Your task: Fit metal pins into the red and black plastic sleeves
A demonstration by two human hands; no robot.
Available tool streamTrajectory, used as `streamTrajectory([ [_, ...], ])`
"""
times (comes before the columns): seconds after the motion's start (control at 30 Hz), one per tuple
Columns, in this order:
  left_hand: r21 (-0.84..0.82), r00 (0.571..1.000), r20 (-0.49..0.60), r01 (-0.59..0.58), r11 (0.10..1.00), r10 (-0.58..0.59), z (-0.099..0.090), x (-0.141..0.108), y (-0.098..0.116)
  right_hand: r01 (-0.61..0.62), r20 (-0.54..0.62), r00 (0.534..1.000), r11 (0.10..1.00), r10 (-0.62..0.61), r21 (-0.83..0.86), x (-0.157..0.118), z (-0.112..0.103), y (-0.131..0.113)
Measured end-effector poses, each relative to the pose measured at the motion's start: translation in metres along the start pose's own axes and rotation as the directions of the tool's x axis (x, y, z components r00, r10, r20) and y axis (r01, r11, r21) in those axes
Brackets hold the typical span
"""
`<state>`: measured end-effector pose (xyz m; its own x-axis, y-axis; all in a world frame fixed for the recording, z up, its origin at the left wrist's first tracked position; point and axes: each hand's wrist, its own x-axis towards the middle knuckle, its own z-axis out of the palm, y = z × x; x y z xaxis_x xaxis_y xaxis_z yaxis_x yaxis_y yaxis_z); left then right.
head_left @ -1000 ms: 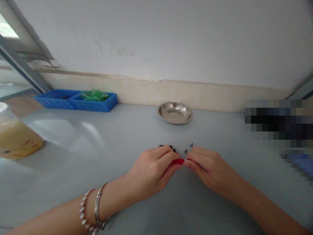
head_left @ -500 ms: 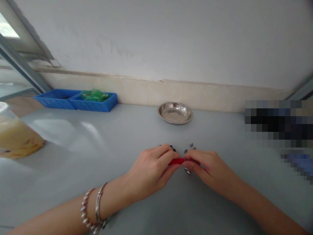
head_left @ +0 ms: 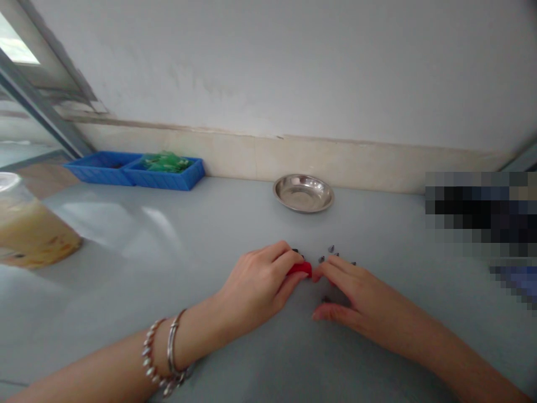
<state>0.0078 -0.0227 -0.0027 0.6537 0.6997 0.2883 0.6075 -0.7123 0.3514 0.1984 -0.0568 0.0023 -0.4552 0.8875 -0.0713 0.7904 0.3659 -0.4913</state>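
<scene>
Between thumb and fingers, my left hand (head_left: pixel 264 277) grips a small red piece (head_left: pixel 305 270); its rounded end sticks out to the right, and the rest is hidden by the fingers. Just right of it, my right hand (head_left: pixel 348 288) has its thumb and forefinger spread apart, with nothing seen between them except a small dark part (head_left: pixel 325 300) on the table behind. Several small grey pointed metal pieces (head_left: pixel 331 248) lie beyond the right fingertips. Partly covered by the left fingers is something black (head_left: pixel 296 252), whose kind I cannot make out.
A round steel dish (head_left: pixel 303 194) stands near the wall. Two blue bins (head_left: pixel 165 179) sit at the back left, the right one holding green plastic bags (head_left: pixel 165 162). At the left edge is a clear plastic cup (head_left: pixel 37 235) with a yellowish drink.
My right hand has let go of the red piece, and its thumb and forefinger have opened. The left hand keeps its grip. The view has shifted slightly.
</scene>
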Motion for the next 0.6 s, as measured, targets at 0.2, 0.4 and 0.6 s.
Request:
streamTrajectory([
  [0.2,-0.013,1.0,0.002,-0.007,1.0,0.007,0.001,0.0,-0.002,0.022,0.082,0.997,0.998,-0.017,-0.059,0.0,0.005,0.004],
  [0.4,-0.02,1.0,0.0,-0.002,1.0,0.002,0.001,-0.001,0.0,0.051,0.064,0.997,0.997,-0.047,-0.059,0.003,0.009,0.006],
  [0.6,-0.036,1.0,0.008,-0.002,0.999,0.003,0.001,0.0,0.0,0.054,0.031,0.998,0.998,-0.054,-0.015,0.001,0.011,0.006],
])
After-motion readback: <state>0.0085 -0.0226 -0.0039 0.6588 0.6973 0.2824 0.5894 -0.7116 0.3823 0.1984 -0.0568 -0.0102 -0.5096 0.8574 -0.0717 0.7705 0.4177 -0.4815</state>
